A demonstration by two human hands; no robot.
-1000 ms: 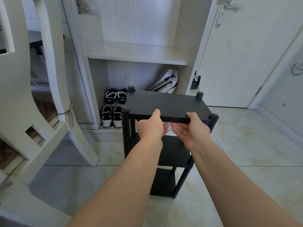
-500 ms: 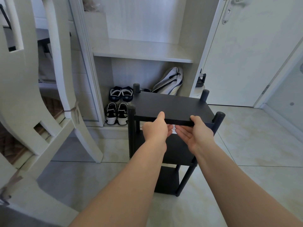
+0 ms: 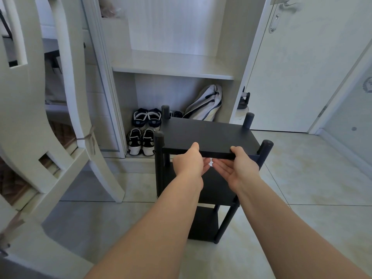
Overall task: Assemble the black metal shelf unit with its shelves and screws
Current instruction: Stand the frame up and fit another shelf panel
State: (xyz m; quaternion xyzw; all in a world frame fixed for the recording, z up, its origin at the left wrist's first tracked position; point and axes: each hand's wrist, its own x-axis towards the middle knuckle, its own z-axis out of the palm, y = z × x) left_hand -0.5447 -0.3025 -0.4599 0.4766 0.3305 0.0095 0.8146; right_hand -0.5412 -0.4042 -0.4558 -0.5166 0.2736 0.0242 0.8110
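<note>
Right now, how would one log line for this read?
left hand: pinches top shelf front edge | right hand: pinches same edge | shelf unit: upright on floor

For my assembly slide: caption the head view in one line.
Left hand and right hand grip the top shelf of the black shelf unit.

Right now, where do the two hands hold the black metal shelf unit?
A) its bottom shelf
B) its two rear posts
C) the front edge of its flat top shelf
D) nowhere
C: the left hand and the right hand both pinch the front edge of the flat black top shelf, thumbs above.
</note>
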